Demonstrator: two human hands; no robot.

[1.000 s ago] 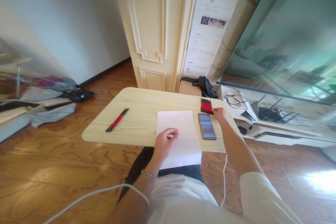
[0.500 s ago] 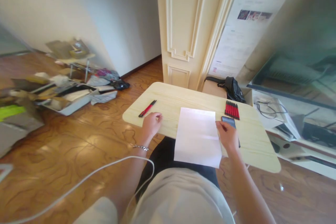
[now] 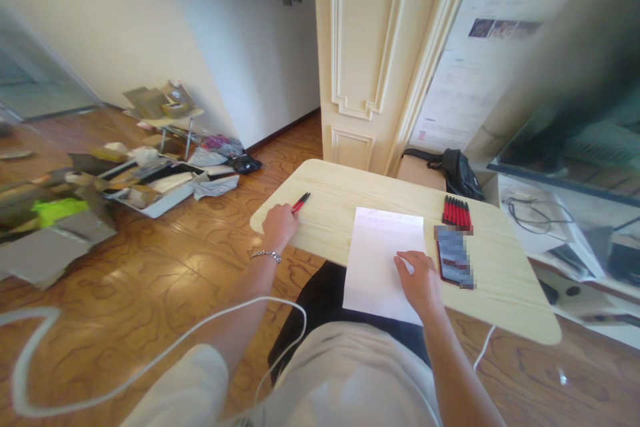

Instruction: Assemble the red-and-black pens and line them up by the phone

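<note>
My left hand (image 3: 280,225) is at the left end of the table, its fingers closed over the lower ends of the red pens (image 3: 301,202). Their black tips stick out past the fingers; how many pens lie there is partly hidden. A white sheet of paper (image 3: 373,240) lies over the table's near edge, its lower part overhanging toward my lap. On its right side rests my right hand (image 3: 419,280), fingers loosely bent, with a small gap between thumb and forefinger and nothing visible in it. Right of that hand lies a phone (image 3: 454,257), its screen blurred out.
A row of several red pens (image 3: 457,213) lies behind the phone on the pale wooden table (image 3: 515,280). Beyond stand a black bag (image 3: 460,173) and a white cabinet with cables. Boxes and packaging (image 3: 165,197) cover the floor at left. A white cable (image 3: 200,320) crosses my left arm.
My left hand has moved left onto the red pens. My right hand has shifted from the paper's right edge onto the sheet, uncovering the phone. The view has turned slightly left.
</note>
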